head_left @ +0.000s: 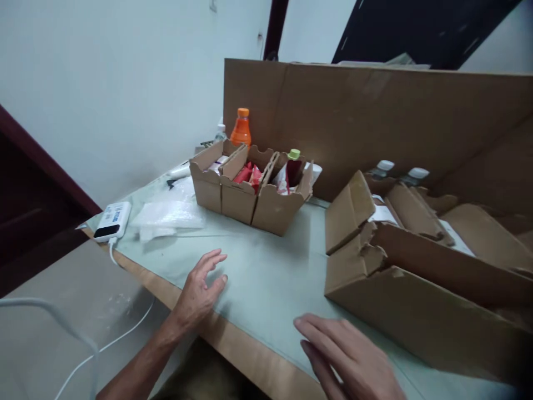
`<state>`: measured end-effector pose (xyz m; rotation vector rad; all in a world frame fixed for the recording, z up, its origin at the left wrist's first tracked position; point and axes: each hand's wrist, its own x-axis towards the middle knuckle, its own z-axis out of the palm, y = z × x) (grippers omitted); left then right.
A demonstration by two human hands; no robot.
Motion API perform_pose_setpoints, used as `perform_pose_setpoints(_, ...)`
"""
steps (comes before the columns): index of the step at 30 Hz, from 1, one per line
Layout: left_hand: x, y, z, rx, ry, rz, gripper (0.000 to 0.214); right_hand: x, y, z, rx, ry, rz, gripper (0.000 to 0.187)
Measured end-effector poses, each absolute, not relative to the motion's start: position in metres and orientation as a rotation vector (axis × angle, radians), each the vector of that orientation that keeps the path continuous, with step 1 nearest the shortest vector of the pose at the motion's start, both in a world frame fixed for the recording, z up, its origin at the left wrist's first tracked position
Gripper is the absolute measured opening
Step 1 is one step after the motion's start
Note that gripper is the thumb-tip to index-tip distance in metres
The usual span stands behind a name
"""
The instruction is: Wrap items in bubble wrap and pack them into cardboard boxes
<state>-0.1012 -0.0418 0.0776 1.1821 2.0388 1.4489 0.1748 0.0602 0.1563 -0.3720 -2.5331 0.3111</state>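
My left hand (201, 289) hovers over the front edge of the table, fingers and thumb apart, holding nothing. To the right, my right hand (345, 355) is above the table with fingers stretched out and nothing visible in it. Nearest to it is a large open cardboard box (400, 311) with raised flaps. Beyond my left hand stand several small cardboard bins (237, 203) side by side. Red packets (250, 174) lie in the middle bin, and a red-and-white packet (283, 180) leans in the right one.
Clear plastic packaging (170, 214) and a white power bank (113, 221) with a cable lie on the left of the table. Behind the bins stands an orange bottle (241, 129). A tall cardboard panel (333, 116) closes off the back. White-capped bottles (416, 175) stand behind the large box.
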Motion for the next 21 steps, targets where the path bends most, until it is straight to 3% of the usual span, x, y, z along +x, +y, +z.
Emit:
perform_pose_setpoints(2, -0.114, -0.045, 0.075, 1.166, 2.106, 1.475, 0.039, 0.144, 0.063, 0.149, -0.313, -2.646, 0.341, 0.026)
perform_pose_setpoints(7, -0.138, -0.044, 0.064, 1.343, 2.187, 1.570, 0.032, 0.077, 0.084, 0.134, -0.284, -2.852, 0.466, 0.025)
perform_pose_setpoints(16, -0.139, -0.033, 0.031, 1.443, 2.201, 1.614, 0.031, -0.123, 0.127, 0.134, -0.176, -3.015, 0.424, 0.050)
perform_pose_setpoints(21, -0.140, -0.037, 0.032, 1.416, 2.184, 1.592, 0.032, -0.163, 0.136, 0.136, -0.099, -3.092, 0.424, 0.032)
